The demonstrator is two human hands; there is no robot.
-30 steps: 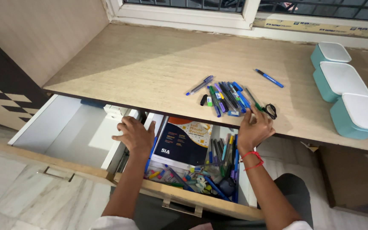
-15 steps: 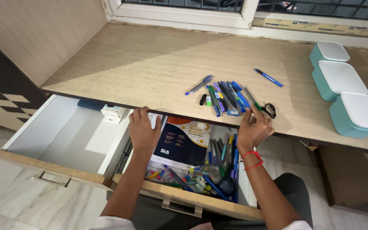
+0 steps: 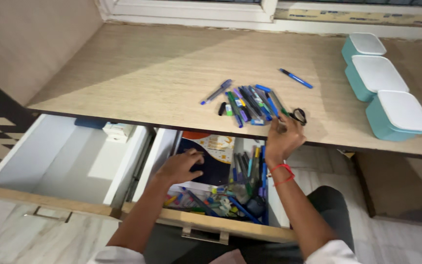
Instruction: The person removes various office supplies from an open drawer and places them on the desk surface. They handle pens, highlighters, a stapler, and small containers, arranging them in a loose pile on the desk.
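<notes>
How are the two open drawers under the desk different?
The left drawer looks nearly bare, with only a small white box and something blue at the back. The right drawer is crowded with pens and a dark book. The left hand rests in the right drawer; no hand is in the left drawer. Both have wooden fronts with metal handles.

Left hand (image 3: 180, 166) palm down, fingers spread; right hand (image 3: 282, 138) curled, fingertips forward, wrist bent.
</notes>
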